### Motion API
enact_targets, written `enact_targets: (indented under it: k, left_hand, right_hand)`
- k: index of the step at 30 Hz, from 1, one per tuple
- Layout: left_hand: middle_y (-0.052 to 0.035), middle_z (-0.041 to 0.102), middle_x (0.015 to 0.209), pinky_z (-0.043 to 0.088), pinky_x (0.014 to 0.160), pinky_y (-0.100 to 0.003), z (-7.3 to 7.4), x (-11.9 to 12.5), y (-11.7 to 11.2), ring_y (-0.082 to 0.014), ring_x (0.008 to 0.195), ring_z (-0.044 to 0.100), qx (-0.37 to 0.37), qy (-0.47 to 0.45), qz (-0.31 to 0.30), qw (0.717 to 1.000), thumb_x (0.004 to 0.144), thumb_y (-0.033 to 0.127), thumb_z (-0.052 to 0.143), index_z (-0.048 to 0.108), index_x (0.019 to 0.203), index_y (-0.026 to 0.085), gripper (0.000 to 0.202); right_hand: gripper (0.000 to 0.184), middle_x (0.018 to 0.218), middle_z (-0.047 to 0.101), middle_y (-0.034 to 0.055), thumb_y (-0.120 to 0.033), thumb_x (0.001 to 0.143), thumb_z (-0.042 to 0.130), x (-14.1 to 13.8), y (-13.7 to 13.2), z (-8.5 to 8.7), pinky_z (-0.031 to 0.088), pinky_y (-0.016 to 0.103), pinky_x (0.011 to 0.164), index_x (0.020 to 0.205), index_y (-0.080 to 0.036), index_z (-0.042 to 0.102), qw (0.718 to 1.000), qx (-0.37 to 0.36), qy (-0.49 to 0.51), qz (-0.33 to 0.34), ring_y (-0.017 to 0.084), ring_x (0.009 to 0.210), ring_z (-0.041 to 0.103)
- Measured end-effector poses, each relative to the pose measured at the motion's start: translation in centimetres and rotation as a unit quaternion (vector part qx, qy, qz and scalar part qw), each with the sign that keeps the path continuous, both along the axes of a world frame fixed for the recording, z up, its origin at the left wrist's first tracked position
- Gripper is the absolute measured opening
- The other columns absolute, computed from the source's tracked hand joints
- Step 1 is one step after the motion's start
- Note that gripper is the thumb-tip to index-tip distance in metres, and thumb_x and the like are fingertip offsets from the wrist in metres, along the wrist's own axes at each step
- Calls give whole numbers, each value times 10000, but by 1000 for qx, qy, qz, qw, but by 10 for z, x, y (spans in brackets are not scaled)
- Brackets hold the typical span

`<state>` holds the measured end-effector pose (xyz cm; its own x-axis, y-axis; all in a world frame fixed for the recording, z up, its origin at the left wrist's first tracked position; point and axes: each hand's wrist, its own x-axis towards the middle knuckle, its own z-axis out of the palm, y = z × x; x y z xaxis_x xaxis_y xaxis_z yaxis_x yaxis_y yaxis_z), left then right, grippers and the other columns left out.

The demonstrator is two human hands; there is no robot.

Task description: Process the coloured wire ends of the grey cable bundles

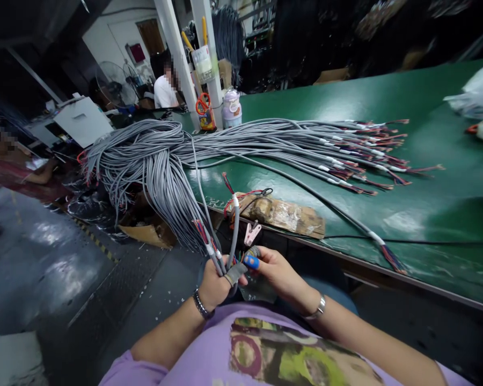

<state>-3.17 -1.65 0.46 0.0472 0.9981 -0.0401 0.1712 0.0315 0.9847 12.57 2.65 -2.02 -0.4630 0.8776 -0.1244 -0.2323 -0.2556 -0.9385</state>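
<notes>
My left hand [217,283] is closed around a few grey cables [221,249], its thumb wrapped in a grey finger cot. The cables' stripped ends show red and blue wires above my fist. My right hand [274,271] is closed on a small tool with a blue tip [250,261], held against the cables in my left hand. A pink clip [251,232] sits just above both hands at the table edge. The big bundle of grey cables [161,161] drapes off the green table [426,203] down to my hands.
A worn brown pad [285,214] lies at the table edge. A jar [231,108], scissors [202,103] and a cup of tools [203,59] stand by a white post. A plastic bag [478,91] is at the far right. A person sits at the back left.
</notes>
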Motion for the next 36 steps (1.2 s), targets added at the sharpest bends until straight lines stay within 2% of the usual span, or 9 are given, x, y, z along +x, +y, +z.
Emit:
enact_targets:
  k: [8,13,16,18,22,25,28,32,36]
  left_hand:
    - [-38,625,479,430,485,-235,-13,1,5,-121,435,532,1,-134,73,988,760,426,652,674,591,137,336]
    - [-30,620,458,419,460,-224,-8,-2,8,-116,411,527,-25,-191,45,980,740,377,677,684,648,120,273]
    - [-34,631,470,395,447,-210,-6,-4,8,-109,414,531,-42,-181,-1,983,723,358,698,673,628,116,262]
    - [-31,631,472,389,443,-209,-6,-4,8,-107,413,529,-47,-174,-10,984,717,367,704,667,629,119,266]
    - [-20,611,450,382,434,-212,-11,-1,7,-108,400,523,-27,-170,34,984,714,397,700,648,614,129,291]
    - [-23,609,454,385,442,-214,-15,2,5,-109,413,524,-7,-148,61,987,730,392,687,629,568,135,309]
    - [-24,619,476,384,453,-215,-17,4,3,-107,429,520,8,-103,71,992,756,387,666,640,571,141,309]
    - [-23,625,487,388,472,-214,-15,6,1,-111,458,538,28,-62,74,995,775,397,645,644,569,147,324]
    - [-18,620,486,372,445,-213,-17,7,1,-105,433,517,28,-53,105,993,782,413,631,649,578,150,334]
  right_hand:
    - [291,604,536,-33,-438,675,741,-6,2,-1,330,246,557,731,-175,629,999,0,53,7,96,561,423]
    - [295,642,565,-20,-433,675,744,-8,4,1,347,252,574,775,-174,644,998,1,55,14,103,581,440]
    - [301,638,575,-9,-443,683,735,-9,4,4,356,256,564,769,-172,633,998,-6,54,17,110,579,447]
    - [296,630,572,-9,-438,681,738,-9,4,4,358,253,552,762,-173,632,998,-14,57,10,108,570,443]
    - [288,627,562,-20,-424,663,754,-6,2,0,372,239,539,725,-177,618,992,-78,99,-24,90,549,445]
    - [284,677,579,-6,-430,694,727,-3,0,-2,399,245,545,722,-175,604,985,-119,127,-18,93,564,475]
    - [288,645,556,-15,-413,682,740,-2,-3,1,397,248,547,713,-165,596,988,-107,109,2,91,555,476]
    - [325,546,518,-41,-425,633,771,-5,-5,7,346,245,515,689,-161,590,995,-77,56,-19,81,495,431]
    - [336,519,509,-47,-439,624,769,-8,-4,11,301,243,503,658,-163,580,996,-65,45,-32,76,483,401]
